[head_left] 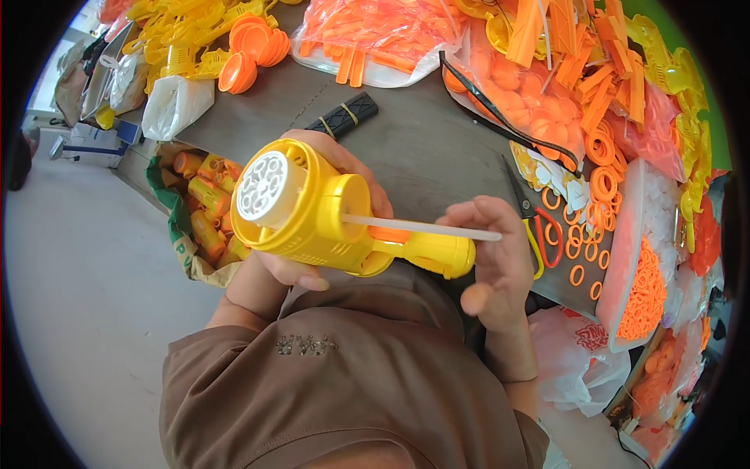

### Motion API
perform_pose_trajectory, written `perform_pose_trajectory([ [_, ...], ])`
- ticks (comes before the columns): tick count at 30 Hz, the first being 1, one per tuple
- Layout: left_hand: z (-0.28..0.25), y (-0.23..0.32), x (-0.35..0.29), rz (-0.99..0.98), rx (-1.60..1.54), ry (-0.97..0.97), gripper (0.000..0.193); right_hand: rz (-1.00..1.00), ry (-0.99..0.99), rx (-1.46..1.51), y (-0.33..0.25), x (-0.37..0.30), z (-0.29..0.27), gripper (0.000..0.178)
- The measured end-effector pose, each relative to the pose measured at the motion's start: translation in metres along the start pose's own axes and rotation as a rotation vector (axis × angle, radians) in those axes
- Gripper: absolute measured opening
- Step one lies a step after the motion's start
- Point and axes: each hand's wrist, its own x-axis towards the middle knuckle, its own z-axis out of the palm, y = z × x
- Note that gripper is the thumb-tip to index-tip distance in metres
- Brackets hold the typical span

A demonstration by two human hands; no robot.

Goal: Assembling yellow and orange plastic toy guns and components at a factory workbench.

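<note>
My left hand (340,156) is wrapped round a yellow plastic bubble gun (328,234), its fingers on the far side and its thumb on the near side. A white round nozzle (263,186) with several holes faces up at the toy's left end. Out of a yellow round socket runs a thin white tube (426,227), pointing right along the yellow handle. Beside the tube's free end is my right hand (500,266), fingers apart and thumb spread, with nothing gripped. The tube's tip lies in front of the palm; whether they touch I cannot tell.
Scissors (535,215) and orange rings (574,242) lie on the grey table (422,125). Behind the toy is a black banded strip (344,116). Bags of orange parts (375,39) line the back. A bag of yellow-orange pieces (205,223) stands at left, a tub of small rings (641,289) at right.
</note>
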Motion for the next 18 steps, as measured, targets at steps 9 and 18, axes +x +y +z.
perform_pose_trajectory([
  [9,0.008,-0.008,0.004,0.023,-0.218,0.030,0.085,-0.370,-0.173,-0.463,0.005,0.003,0.006,0.095],
  [18,0.003,-0.009,0.004,-0.016,-0.330,0.071,0.087,-0.462,-0.033,-0.582,0.017,0.004,0.011,0.075],
])
